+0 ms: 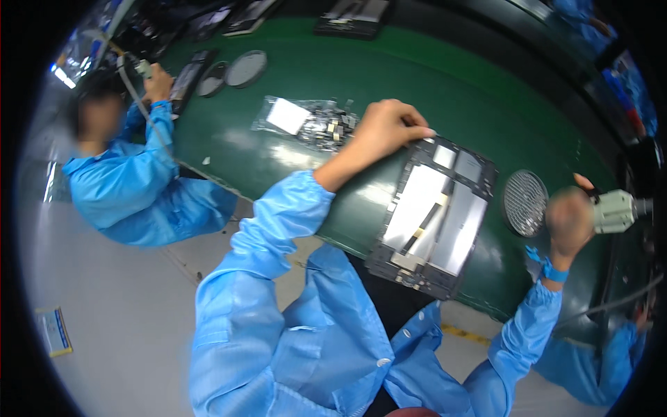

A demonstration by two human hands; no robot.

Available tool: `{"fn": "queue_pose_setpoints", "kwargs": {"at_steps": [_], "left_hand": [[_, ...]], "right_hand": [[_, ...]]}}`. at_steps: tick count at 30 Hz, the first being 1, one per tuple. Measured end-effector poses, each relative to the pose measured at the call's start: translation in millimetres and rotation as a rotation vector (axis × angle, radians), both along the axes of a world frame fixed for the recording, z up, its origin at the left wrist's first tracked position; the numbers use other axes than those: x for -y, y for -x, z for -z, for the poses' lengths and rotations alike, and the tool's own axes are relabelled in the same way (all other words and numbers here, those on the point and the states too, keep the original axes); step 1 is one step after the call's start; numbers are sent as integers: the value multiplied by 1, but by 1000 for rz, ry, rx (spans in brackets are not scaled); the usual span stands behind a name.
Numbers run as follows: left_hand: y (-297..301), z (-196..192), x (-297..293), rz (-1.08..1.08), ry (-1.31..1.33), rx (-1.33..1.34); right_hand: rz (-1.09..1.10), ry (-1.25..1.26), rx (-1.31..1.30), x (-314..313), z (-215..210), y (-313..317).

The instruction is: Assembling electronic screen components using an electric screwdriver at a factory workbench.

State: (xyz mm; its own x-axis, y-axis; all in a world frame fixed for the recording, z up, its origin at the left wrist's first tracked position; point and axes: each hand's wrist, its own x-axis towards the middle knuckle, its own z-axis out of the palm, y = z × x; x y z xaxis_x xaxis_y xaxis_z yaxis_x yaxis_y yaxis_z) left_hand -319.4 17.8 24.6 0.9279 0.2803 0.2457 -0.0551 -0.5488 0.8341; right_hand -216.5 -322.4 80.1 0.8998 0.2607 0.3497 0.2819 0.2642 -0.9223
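An opened tablet (467, 226), with a black frame, silver panels and a dark ribbon strip down its middle, lies tilted near the bench's front edge. My left hand (389, 128) is at its top left corner, thumb and fingers closed together; whatever may be between the tips is too small to make out. On the right, my right hand (570, 221), blurred, grips a pale green electric screwdriver (614, 212) held sideways. Between that hand and the tablet stands a round dish (525, 203) with a dimpled surface holding tiny parts.
A clear bag of small parts (323, 125) with a white label lies left of my left hand on the green bench (306, 69). Two round dishes (246, 68) and more devices (352, 17) are farther back. A co-worker (132, 174) in blue sits at left; another blue sleeve (590, 365) shows lower right.
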Motion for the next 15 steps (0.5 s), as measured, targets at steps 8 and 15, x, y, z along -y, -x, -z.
{"fn": "queue_pose_setpoints", "kwargs": {"at_steps": [8, 15], "left_hand": [[-4, -11, -1, 117, 124, -115], [-5, -8, -8, 120, 128, -146]], "right_hand": [[-61, -38, 1, 13, 10, -11], [-66, -42, 6, 9, 9, -11]]}}
